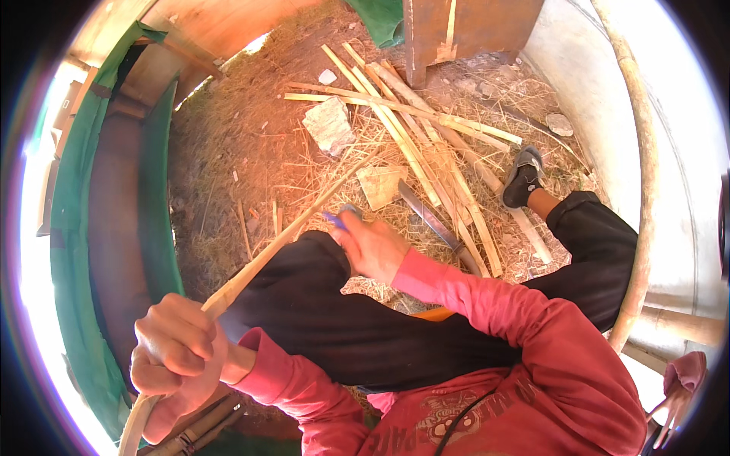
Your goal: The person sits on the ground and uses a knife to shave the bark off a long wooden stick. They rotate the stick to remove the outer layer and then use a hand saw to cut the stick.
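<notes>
My left hand [179,353] is closed round a long split bamboo strip [262,258], which slants up and away across my left knee. My right hand [374,247] is beside the strip's middle, above the knee, its fingers curled on a small blue-purple thing [333,220] whose kind I cannot make out. Whether that thing touches the strip is unclear. Beyond the right hand a machete [427,216] lies on the ground, next to a flat pale stone [382,186] and a pile of split bamboo strips [414,144].
A larger pale rock [328,125] sits left of the pile, amid straw and shavings. My right shoe [523,176] rests by the pile's right side. A bamboo pole [642,152] rises at the right. Green cloth [80,235] hangs at the left. Another person's hand [671,406] shows at lower right.
</notes>
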`<state>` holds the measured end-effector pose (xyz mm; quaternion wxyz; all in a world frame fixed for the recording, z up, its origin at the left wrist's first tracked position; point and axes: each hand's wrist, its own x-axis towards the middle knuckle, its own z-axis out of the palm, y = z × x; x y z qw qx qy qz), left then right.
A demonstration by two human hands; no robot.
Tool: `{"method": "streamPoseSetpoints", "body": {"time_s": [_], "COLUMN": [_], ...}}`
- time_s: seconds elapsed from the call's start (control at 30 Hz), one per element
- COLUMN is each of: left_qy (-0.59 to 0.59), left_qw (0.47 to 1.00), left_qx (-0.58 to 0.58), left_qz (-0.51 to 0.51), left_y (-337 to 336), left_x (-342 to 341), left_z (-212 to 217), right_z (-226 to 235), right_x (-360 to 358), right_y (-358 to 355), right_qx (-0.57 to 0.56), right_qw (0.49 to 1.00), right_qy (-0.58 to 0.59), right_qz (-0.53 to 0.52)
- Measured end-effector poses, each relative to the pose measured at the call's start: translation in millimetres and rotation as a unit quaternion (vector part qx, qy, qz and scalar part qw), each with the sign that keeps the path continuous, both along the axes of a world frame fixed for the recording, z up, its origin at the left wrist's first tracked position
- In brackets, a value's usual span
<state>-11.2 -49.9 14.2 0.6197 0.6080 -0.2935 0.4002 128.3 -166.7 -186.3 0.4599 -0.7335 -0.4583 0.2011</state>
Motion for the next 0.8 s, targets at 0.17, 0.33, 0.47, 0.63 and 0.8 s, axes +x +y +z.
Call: {"method": "streamPoseSetpoints", "body": {"time_s": [0.17, 0.33, 0.47, 0.63, 0.8], "left_qy": [-0.003, 0.0, 0.002, -0.012, 0.003], "left_qw": [1.0, 1.0, 1.0, 1.0, 1.0], "left_qx": [0.009, -0.002, -0.001, 0.012, 0.015], "left_qz": [0.0, 0.028, 0.006, -0.018, 0.005], "left_y": [2.0, -1.6, -3.6, -2.5, 1.8], "left_x": [-3.1, -5.6, 0.3, -0.7, -5.9], "left_z": [-0.5, -1.0, -0.3, 0.2, 0.4], "right_z": [-11.5, 7.7, 7.9, 12.1, 8.8], "right_x": [10.6, -3.8, 6.7, -11.0, 2.9], "right_y": [-0.2, 2.1, 2.2, 0.5, 4.6], "right_qx": [-0.014, 0.033, -0.031, 0.022, -0.021], "right_qw": [0.998, 0.999, 0.999, 0.998, 0.999], "right_qy": [0.027, 0.027, 0.042, -0.052, -0.019], "right_qz": [-0.049, -0.014, -0.012, -0.026, -0.022]}}
